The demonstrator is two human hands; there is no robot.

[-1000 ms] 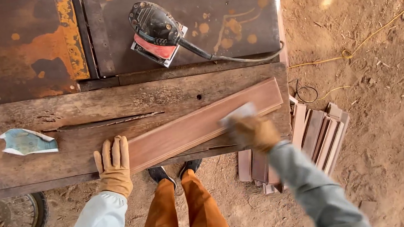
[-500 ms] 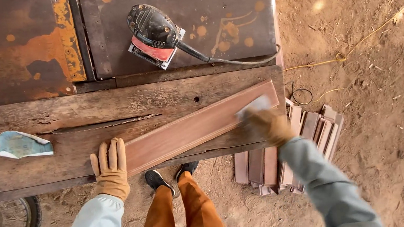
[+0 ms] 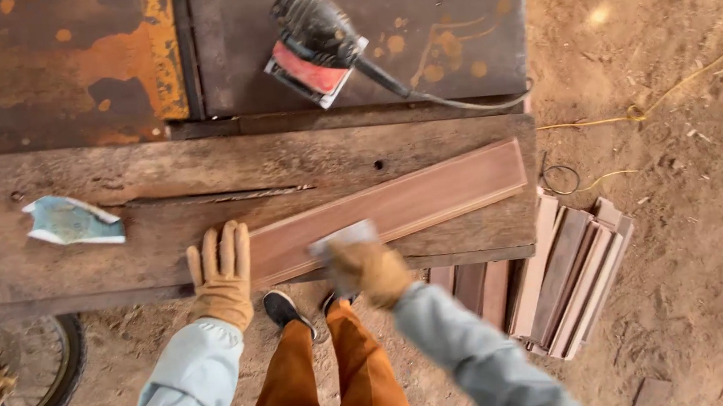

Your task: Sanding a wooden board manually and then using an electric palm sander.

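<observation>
The reddish-brown moulded board (image 3: 398, 206) lies slanted across the weathered plank bench (image 3: 46, 272), its near end under the gloved left hand (image 3: 222, 276), which rests flat on it with fingers straight and close together, pinning it in place. The gloved right hand (image 3: 367, 269) presses a pale sheet of sandpaper (image 3: 343, 236) against the board near that same end, its fingers curled down onto the sheet; the hand is motion-blurred, so the exact grip is hard to read. Sanding well here seems to call for long strokes along the grain, even pressure so the sheet follows the grooved edges, and firm weight from the left hand so the board does not skate on the bench. The bench is cracked and rough, with 1 torn blue-green scrap of sandpaper (image 3: 72, 222) lying well to the left. Behind it sits a rusty dark metal table (image 3: 53, 74) carrying a corded black and red electric sander (image 3: 315, 45), untouched. Below, the ground is dry packed dirt (image 3: 692, 195), with a stack of similar boards (image 3: 557, 272) just beside the bench's right end, a yellow cord (image 3: 630, 115) trailing across the soil, and a spoked wheel (image 3: 14, 392) at lower left.
</observation>
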